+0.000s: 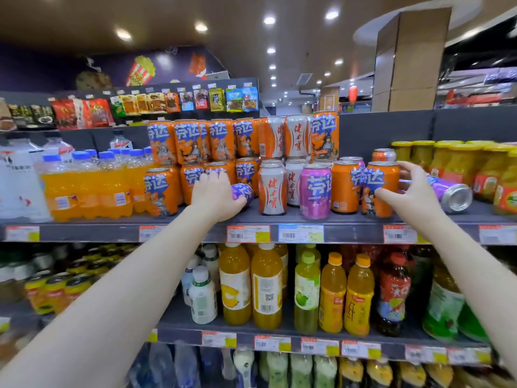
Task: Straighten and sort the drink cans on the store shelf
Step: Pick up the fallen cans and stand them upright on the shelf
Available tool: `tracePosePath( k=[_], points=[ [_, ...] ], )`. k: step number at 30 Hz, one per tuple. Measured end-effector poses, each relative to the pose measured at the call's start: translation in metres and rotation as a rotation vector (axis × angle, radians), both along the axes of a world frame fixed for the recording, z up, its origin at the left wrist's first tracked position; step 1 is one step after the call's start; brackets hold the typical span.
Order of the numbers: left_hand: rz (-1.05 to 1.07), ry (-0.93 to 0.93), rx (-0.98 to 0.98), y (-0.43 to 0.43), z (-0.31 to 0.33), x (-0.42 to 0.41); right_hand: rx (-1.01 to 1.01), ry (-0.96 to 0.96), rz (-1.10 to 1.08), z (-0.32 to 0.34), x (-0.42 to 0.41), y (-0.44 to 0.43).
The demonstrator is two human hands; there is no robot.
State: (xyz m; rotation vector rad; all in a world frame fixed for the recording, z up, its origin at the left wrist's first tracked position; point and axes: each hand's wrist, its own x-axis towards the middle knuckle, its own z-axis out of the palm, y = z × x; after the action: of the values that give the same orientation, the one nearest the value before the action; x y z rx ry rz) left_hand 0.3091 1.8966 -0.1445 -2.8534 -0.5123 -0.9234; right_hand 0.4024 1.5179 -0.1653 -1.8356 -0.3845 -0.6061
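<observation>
Orange cans (pixel 188 141) stand stacked two high on the grey shelf (pixel 352 232), with white and orange cans (pixel 272 189) beside them. An upright purple can (pixel 315 191) stands at the front, orange cans (pixel 345 186) to its right. My left hand (pixel 214 196) is closed over a purple can (pixel 242 193) lying on its side. My right hand (pixel 414 189) has its fingers spread around an upright orange can (pixel 377 180), thumb touching its front. Just behind that hand lies another purple can (pixel 450 194), tipped over with its base toward me.
Orange soda bottles (pixel 86 189) and water bottles fill the shelf's left end. Yellow jars (pixel 475 166) stand at the right. Price tags (pixel 300 233) line the shelf edge. Juice and tea bottles (pixel 265 287) fill the shelf below. Snack bags (pixel 156 103) hang behind.
</observation>
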Motion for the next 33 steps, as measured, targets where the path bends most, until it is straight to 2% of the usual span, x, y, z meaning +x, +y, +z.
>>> tracePosePath(
  k=[4,7,13,18,24,28,33],
  points=[
    [0.047,0.146,0.025,0.004,-0.001,0.0,-0.017,-0.005,-0.086,-0.007,-0.002,0.007],
    [0.039,0.185,-0.01,0.01,-0.001,0.002,-0.036,0.011,-0.116,-0.006,-0.007,0.008],
    [-0.028,0.071,0.047,0.018,-0.007,0.0,-0.035,0.047,-0.097,0.002,-0.013,0.007],
    [-0.144,-0.111,-0.178,0.029,-0.019,0.0,-0.05,0.082,-0.112,0.004,-0.017,0.007],
    [-0.199,-0.234,-0.542,0.015,-0.017,0.001,-0.064,0.096,-0.118,0.005,-0.025,0.007],
    [-0.311,-0.237,-0.729,0.003,-0.017,0.002,-0.061,0.105,-0.108,0.006,-0.028,0.005],
    [-0.379,-0.141,-0.792,0.004,-0.012,-0.001,-0.074,0.112,-0.096,0.004,-0.024,0.001]
  ],
)
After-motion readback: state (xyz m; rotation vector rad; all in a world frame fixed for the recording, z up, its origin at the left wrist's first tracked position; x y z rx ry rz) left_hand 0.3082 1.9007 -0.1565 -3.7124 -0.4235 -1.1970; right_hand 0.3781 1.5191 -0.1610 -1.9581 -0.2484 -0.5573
